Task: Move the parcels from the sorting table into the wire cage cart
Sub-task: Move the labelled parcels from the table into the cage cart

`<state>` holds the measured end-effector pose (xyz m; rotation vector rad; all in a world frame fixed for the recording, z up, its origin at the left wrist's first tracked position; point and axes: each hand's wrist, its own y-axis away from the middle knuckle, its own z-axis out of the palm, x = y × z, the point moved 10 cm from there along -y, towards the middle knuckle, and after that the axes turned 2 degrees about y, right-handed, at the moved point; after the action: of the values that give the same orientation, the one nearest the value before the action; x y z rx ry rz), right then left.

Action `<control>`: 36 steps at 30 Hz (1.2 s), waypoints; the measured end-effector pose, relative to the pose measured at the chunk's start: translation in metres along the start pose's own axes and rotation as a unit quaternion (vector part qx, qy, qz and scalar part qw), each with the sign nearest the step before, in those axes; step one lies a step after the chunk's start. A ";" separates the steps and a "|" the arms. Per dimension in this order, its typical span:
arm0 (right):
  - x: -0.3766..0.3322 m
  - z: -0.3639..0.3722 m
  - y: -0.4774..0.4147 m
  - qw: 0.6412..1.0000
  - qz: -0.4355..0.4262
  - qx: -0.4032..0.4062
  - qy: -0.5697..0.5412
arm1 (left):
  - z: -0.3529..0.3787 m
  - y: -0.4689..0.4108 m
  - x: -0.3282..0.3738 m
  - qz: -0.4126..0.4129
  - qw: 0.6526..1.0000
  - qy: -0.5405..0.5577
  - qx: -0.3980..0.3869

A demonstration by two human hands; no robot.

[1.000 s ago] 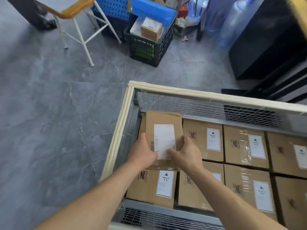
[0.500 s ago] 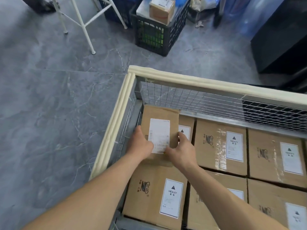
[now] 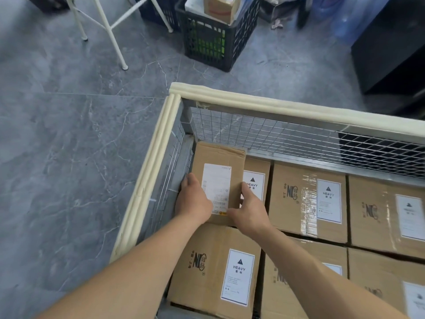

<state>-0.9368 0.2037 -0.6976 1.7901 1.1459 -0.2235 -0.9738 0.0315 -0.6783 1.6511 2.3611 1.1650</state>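
**While it is held on both sides, the parcel lies in the corner of the cart**

Where the cart's cream padded rim turns its corner, just left of the frame's middle, the brown cardboard parcel lies flat with its white shipping label facing up. Its far end sits close to the wire mesh wall. The left hand grasps the parcel's left edge, with the fingers curled down over the side. The right hand grasps the right edge, its thumb laid across the near part of the top. Both bare forearms reach in from the bottom of the frame.

Under and around the parcel, larger brown boxes fill the cart in rows. One with a "HEAVY" label shows just right of it, partly covered. Another box lies nearer the bottom of the frame, below the hands. I cannot tell whether the parcel rests its weight on these boxes or hangs just above them. More taped boxes run off toward the right edge.

Outside the cart, grey marbled floor tiles take up the left half of the frame. At top centre stands a black plastic crate with a small carton on top. White metal legs cross the upper left. A dark cabinet fills the upper right.
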 end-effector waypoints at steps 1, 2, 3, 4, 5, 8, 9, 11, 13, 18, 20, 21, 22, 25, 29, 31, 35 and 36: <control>0.002 -0.001 0.002 1.000 0.000 -0.004 -0.001 | -0.002 0.003 0.005 0.018 1.000 -0.008 0.006; 0.002 -0.004 0.006 1.000 0.001 -0.004 -0.004 | -0.004 0.006 0.010 0.036 0.999 -0.019 0.012; 0.003 -0.008 0.009 1.000 0.003 0.000 -0.007 | -0.007 0.010 0.016 0.053 0.998 -0.028 0.016; 0.002 -0.014 0.014 1.000 0.004 0.007 -0.012 | -0.010 0.014 0.022 0.068 0.997 -0.036 0.016; 0.000 -0.019 0.018 1.000 0.003 0.012 -0.018 | -0.014 0.019 0.028 0.081 0.996 -0.046 0.014; -0.013 -0.045 0.040 1.000 0.008 0.021 0.008 | -0.029 0.039 0.048 0.114 0.989 -0.090 0.009; -0.017 -0.055 0.049 0.999 0.006 0.025 0.024 | -0.035 0.047 0.055 0.126 0.987 -0.103 0.008; -0.028 -0.079 0.069 0.998 0.001 0.035 0.047 | -0.049 0.067 0.072 0.150 0.982 -0.119 0.005; -0.043 -0.109 0.094 0.996 -0.010 0.053 0.071 | -0.064 0.091 0.091 0.169 0.977 -0.128 0.004; -0.076 -0.196 0.166 0.982 -0.041 0.115 0.143 | -0.104 0.173 0.159 0.258 0.953 -0.156 0.017; -0.084 -0.231 0.198 0.975 -0.046 0.140 0.165 | -0.120 0.210 0.189 0.296 0.939 -0.172 0.023; -0.087 -0.248 0.215 0.971 -0.048 0.154 0.175 | -0.128 0.228 0.204 0.314 0.931 -0.182 0.026; -0.092 -0.266 0.234 0.967 -0.050 0.169 0.183 | -0.136 0.246 0.221 0.334 0.922 -0.192 0.032; -0.104 -0.312 0.283 0.953 -0.057 0.221 0.201 | -0.159 0.292 0.266 0.390 0.896 -0.204 0.052; -0.110 -0.369 0.361 0.922 -0.048 0.308 0.229 | -0.182 0.360 0.330 0.485 0.845 -0.212 0.075; -0.103 -0.391 0.401 0.911 -0.017 0.339 0.235 | -0.185 0.393 0.355 0.524 0.822 -0.212 0.073; -0.078 -0.426 0.484 0.885 0.054 0.397 0.236 | -0.176 0.466 0.397 0.606 0.767 -0.201 0.059; -0.070 -0.432 0.504 0.880 0.072 0.407 0.233 | -0.170 0.486 0.405 0.626 0.752 -0.199 0.053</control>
<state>-0.7196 0.4566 -0.1188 2.7808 1.3483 -0.2060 -0.8366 0.3446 -0.1198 3.1904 0.8577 0.4928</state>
